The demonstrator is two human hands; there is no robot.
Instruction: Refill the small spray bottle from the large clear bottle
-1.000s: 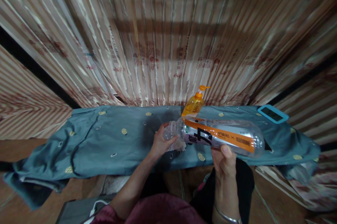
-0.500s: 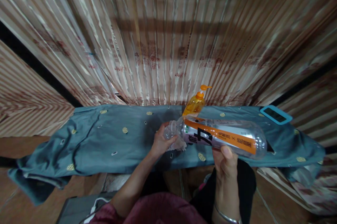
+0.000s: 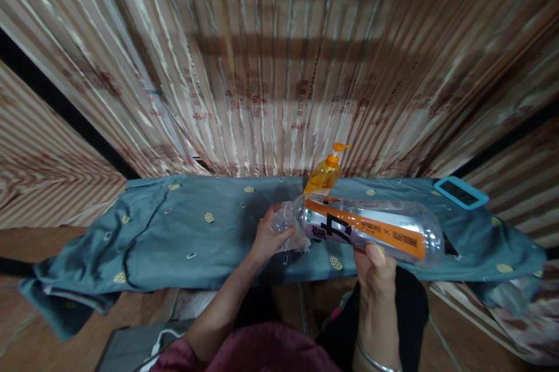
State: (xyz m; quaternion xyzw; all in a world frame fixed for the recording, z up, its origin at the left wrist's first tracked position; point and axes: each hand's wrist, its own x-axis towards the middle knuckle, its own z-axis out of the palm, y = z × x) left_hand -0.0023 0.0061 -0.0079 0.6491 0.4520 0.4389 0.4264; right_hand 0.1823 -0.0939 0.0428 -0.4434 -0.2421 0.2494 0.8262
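Teal cloth (image 3: 174, 244) under striped curtains (image 3: 271, 69); right hand (image 3: 375, 270) grips bottle (image 3: 371, 229), left hand (image 3: 268, 238) clutches wrap (image 3: 286, 223)

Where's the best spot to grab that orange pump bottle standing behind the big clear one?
Take the orange pump bottle around its body, below the pump head, and come from above or its far side. It stands upright on the blue cloth, and the clear bottle, held sideways by both hands, blocks its near side.
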